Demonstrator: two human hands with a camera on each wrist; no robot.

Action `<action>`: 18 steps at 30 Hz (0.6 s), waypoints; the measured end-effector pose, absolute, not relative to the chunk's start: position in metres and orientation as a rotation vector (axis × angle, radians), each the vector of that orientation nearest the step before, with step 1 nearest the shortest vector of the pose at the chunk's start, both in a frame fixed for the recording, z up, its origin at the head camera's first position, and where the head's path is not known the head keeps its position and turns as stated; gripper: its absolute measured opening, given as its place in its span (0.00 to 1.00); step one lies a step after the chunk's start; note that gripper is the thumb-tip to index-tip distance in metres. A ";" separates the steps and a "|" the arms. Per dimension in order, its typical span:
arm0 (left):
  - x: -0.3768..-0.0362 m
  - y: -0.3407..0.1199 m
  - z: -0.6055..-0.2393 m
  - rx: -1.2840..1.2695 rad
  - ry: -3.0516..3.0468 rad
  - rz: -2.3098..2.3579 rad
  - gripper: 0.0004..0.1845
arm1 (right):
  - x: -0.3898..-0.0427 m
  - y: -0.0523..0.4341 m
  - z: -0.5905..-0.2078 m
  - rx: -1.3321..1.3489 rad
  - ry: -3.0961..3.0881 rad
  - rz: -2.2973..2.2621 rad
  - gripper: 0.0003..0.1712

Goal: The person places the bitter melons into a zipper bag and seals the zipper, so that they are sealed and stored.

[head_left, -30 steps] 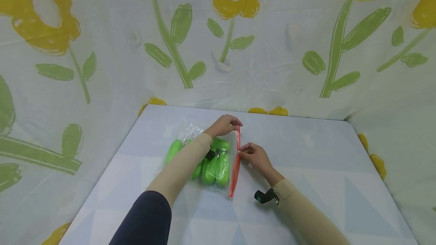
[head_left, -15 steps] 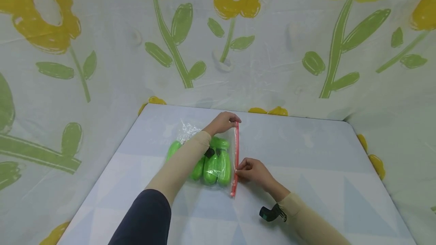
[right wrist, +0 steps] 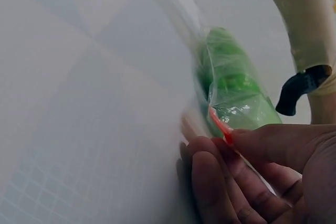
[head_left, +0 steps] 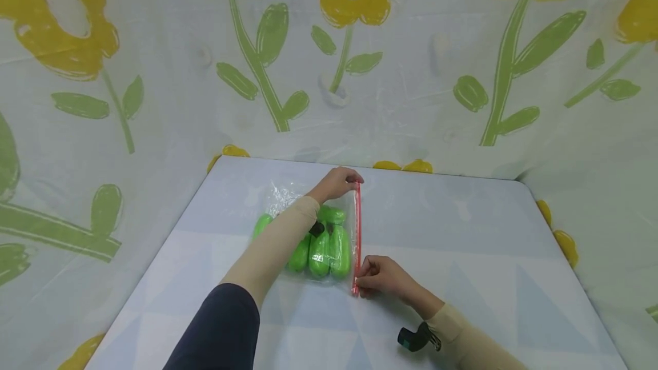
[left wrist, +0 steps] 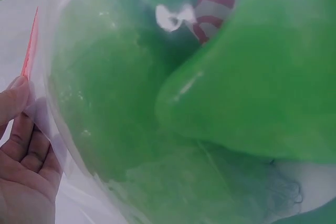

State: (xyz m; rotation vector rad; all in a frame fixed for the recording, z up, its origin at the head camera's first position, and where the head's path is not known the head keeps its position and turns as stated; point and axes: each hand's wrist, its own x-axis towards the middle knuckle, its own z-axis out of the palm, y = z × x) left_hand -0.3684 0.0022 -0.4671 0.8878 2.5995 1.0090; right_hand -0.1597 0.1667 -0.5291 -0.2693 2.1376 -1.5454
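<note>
A clear zip bag lies on the table with several bright green, smooth oblong pieces inside. Its red zip strip runs along the bag's right side. At the far end of the strip my left hand pinches the corner between thumb and fingers; the left wrist view has this hand beside the green pieces, seen large through the plastic. My right hand pinches the strip near its front end. Close up in the right wrist view, the thumb and fingers of that hand squeeze the red strip.
The pale table has a triangle pattern, with its far edge against a flower-printed curtain. My left forearm crosses over part of the bag and hides some green pieces. A black wrist camera hangs at my right wrist.
My right hand has slid along the red strip from its middle toward the front end, and the strip now lies straighter. My left hand keeps its grip at the far corner, shifted slightly away.
</note>
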 end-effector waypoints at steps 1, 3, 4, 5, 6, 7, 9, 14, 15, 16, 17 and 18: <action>-0.369 0.002 -0.468 0.888 2.600 1.006 0.13 | -0.158 0.166 -0.525 -0.273 2.136 -1.545 0.09; -0.369 0.003 -0.468 0.887 2.608 0.999 0.13 | -0.155 0.166 -0.522 -0.276 2.130 -1.551 0.09; -0.369 0.003 -0.468 0.880 2.613 0.994 0.13 | -0.155 0.166 -0.521 -0.280 2.129 -1.556 0.09; -0.368 0.002 -0.468 0.870 2.617 0.987 0.13 | -0.154 0.166 -0.521 -0.281 2.135 -1.553 0.09; -0.368 0.003 -0.469 0.863 2.620 0.984 0.13 | -0.154 0.166 -0.520 -0.279 2.140 -1.550 0.09; -0.368 0.002 -0.469 0.857 2.621 0.984 0.14 | -0.154 0.166 -0.519 -0.282 2.148 -1.542 0.09; -0.367 0.002 -0.470 0.843 2.615 0.990 0.14 | -0.156 0.169 -0.525 -0.281 2.164 -1.531 0.10; -0.362 0.003 -0.472 0.857 2.599 1.002 0.17 | -0.159 0.174 -0.525 -0.259 2.239 -1.498 0.10; -0.360 0.003 -0.471 0.867 2.601 0.996 0.17 | -0.159 0.175 -0.525 -0.248 2.252 -1.496 0.10; -0.359 0.003 -0.471 0.874 2.601 0.989 0.17 | -0.160 0.177 -0.524 -0.232 2.263 -1.494 0.10; -0.358 0.002 -0.470 0.887 2.604 0.975 0.18 | -0.161 0.179 -0.523 -0.219 2.275 -1.493 0.10; -0.357 0.002 -0.470 0.900 2.610 0.960 0.18 | -0.163 0.181 -0.523 -0.202 2.287 -1.492 0.10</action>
